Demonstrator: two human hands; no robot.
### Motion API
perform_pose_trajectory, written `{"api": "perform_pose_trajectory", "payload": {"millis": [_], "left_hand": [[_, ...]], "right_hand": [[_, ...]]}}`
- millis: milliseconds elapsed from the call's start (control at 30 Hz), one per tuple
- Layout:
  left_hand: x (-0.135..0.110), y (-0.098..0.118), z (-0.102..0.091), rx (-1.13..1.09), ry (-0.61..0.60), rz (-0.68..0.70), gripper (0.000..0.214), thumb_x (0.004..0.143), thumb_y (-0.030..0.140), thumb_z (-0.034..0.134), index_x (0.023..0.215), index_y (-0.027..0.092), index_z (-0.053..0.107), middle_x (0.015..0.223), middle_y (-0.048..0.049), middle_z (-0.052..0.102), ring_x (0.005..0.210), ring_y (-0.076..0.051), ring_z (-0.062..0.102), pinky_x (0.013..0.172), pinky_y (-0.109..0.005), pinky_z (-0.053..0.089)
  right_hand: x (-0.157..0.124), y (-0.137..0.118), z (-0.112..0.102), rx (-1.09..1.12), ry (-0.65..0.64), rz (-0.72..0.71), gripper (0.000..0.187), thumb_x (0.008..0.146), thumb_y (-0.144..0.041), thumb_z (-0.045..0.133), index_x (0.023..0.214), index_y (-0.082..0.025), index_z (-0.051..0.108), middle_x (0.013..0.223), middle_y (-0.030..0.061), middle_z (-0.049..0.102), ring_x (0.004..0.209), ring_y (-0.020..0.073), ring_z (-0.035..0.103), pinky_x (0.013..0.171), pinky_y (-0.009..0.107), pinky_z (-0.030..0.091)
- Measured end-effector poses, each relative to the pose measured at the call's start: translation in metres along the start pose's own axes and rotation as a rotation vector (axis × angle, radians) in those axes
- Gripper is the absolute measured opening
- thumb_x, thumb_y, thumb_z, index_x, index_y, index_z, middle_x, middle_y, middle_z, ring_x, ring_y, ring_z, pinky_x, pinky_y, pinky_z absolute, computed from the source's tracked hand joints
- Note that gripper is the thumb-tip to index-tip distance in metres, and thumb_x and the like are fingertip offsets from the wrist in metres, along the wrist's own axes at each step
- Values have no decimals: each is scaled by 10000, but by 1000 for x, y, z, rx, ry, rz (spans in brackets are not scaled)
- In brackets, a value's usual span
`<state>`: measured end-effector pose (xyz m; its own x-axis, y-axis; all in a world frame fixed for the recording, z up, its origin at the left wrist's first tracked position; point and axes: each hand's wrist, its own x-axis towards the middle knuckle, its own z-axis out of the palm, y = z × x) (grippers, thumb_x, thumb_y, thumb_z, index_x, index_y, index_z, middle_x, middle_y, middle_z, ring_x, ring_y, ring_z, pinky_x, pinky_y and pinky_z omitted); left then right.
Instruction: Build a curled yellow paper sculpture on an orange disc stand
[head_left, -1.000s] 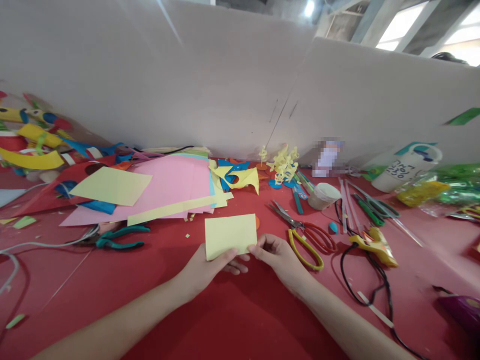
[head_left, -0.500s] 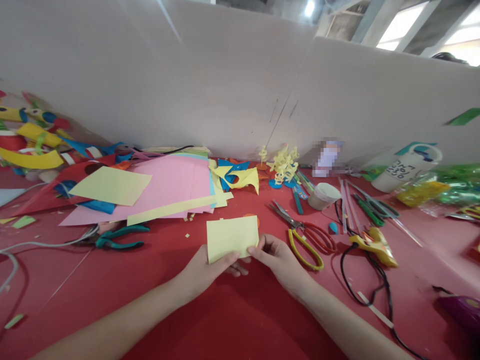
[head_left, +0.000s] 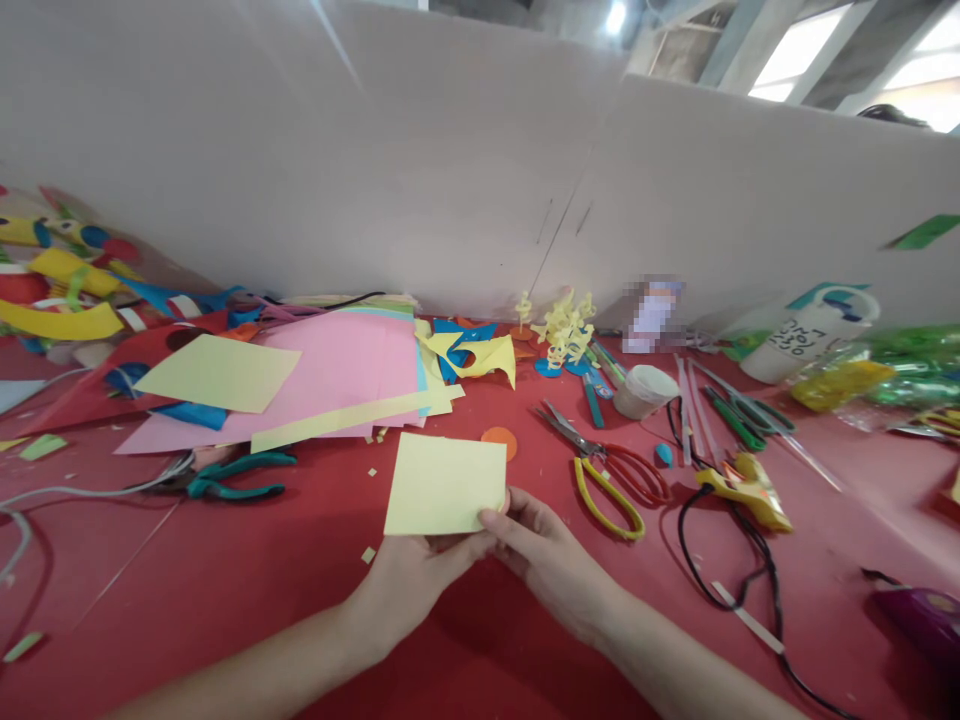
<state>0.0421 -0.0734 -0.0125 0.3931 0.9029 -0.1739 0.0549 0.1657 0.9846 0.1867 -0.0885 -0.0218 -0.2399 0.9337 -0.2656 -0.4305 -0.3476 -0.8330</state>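
Note:
A pale yellow rectangle of paper [head_left: 445, 484] lies nearly flat over the red table [head_left: 225, 560], held at its near edge by both hands. My left hand [head_left: 420, 572] pinches the near edge from below, fingers closed on it. My right hand [head_left: 541, 552] grips the near right corner with thumb and fingers. A small orange paper disc [head_left: 499, 442] lies just beyond the sheet. Scissors with red and yellow handles [head_left: 609, 474] lie to the right of my right hand.
Pink and yellow sheets [head_left: 300, 385] are stacked at the back left, with green-handled pliers [head_left: 225, 477] in front. A yellow glue gun [head_left: 750, 490] with a black cord, a tape roll [head_left: 643, 390], a white bottle [head_left: 806, 335] and paper scraps sit at the right. A cardboard wall [head_left: 450, 170] closes the back.
The yellow paper has tipped from upright to nearly flat and shifted left. Both hands moved slightly toward me, and the orange disc behind the paper is now uncovered.

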Motion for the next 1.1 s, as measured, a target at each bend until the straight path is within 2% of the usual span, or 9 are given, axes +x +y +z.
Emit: {"api": "perform_pose_trajectory", "payload": {"millis": [167, 300, 433, 833, 1100], "left_hand": [[3, 0, -3, -36, 6, 49, 163, 747, 319, 626, 834, 182, 628, 750, -30, 681, 720, -188, 630, 705, -313, 509], [7, -1, -8, -6, 38, 44, 171, 763, 318, 607, 836, 164, 618, 747, -32, 665, 708, -174, 617, 697, -304, 503], [8, -4, -10, 3, 33, 34, 179, 762, 313, 609, 852, 159, 618, 753, -35, 667, 709, -171, 621, 696, -300, 502], [7, -3, -11, 66, -1, 10, 192, 772, 316, 585, 875, 157, 614, 685, -23, 643, 637, -158, 603, 611, -276, 493], [7, -3, -11, 82, -12, 19, 169, 766, 318, 585, 729, 156, 615, 573, 12, 580, 528, -124, 549, 541, -243, 456]], "right_hand": [[4, 0, -6, -56, -48, -45, 231, 703, -368, 690, 812, -180, 614, 747, 16, 599, 683, 126, 536, 722, 271, 448], [7, -1, -8, -206, -48, -154, 224, 727, -371, 667, 825, -175, 623, 734, 24, 619, 723, 154, 567, 758, 303, 452], [8, -2, -9, -272, -29, -205, 221, 737, -374, 653, 870, -200, 620, 757, 25, 641, 731, 162, 585, 760, 315, 463], [9, 1, -13, -405, 60, -207, 271, 691, -444, 662, 791, -194, 636, 708, 32, 656, 719, 200, 607, 705, 334, 470], [10, 3, -15, -432, 73, -212, 258, 709, -429, 647, 762, -177, 635, 696, 33, 647, 707, 190, 593, 684, 316, 449]]}}
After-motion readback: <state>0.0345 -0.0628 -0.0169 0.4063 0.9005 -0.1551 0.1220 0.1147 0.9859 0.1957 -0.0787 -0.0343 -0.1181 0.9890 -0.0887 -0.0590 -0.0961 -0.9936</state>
